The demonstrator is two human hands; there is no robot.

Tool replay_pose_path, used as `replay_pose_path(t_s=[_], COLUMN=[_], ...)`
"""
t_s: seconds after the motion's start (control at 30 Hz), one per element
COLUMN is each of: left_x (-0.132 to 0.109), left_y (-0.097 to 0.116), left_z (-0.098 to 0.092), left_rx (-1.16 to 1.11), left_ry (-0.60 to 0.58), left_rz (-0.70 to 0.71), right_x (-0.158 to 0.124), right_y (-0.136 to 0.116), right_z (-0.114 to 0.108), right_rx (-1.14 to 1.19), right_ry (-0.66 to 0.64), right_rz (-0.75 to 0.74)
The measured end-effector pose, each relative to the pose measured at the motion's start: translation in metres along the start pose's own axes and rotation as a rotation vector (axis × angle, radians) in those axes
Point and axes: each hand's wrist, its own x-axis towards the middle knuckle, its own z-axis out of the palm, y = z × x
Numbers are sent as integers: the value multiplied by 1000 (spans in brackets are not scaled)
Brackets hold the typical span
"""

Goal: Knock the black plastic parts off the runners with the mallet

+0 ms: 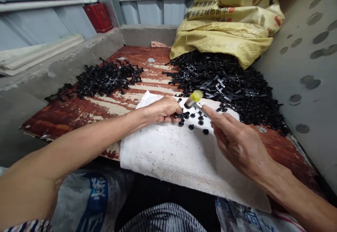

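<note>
A small hammer [193,100] with a translucent yellow face is gripped in my right hand [231,133], its index finger stretched along the handle. The hammer head is raised a little above the cloth. My left hand [168,110] is closed on a small black jointed plastic part [179,115], most of it hidden by the fingers. Several loose black knobs [200,122] are scattered on the white cloth [158,147] beside it, between my two hands.
A big heap of black linked parts [221,81] spills from a yellow woven sack [223,32] at the back right. Another pile [107,77] sits on the worn red board [92,109] at left. A red tin [98,18] stands on the concrete ledge [147,34]. A spotted panel [300,67] borders the right side.
</note>
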Motion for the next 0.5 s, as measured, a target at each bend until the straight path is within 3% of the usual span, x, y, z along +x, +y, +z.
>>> replay_pose_path(t_s=[0.13, 0.3, 0.5], left_x=[-1, 0, 4], left_y=[0, 1, -1], left_z=[0, 1, 1], left_rx=[-17, 45, -51], left_ry=[-23, 12, -22], left_rz=[-11, -12, -32], right_x=[-1, -7, -9], right_y=[-8, 5, -2], right_z=[-6, -1, -5], right_rx=[34, -147, 21], right_ry=[200, 11, 335], right_rz=[-60, -88, -129])
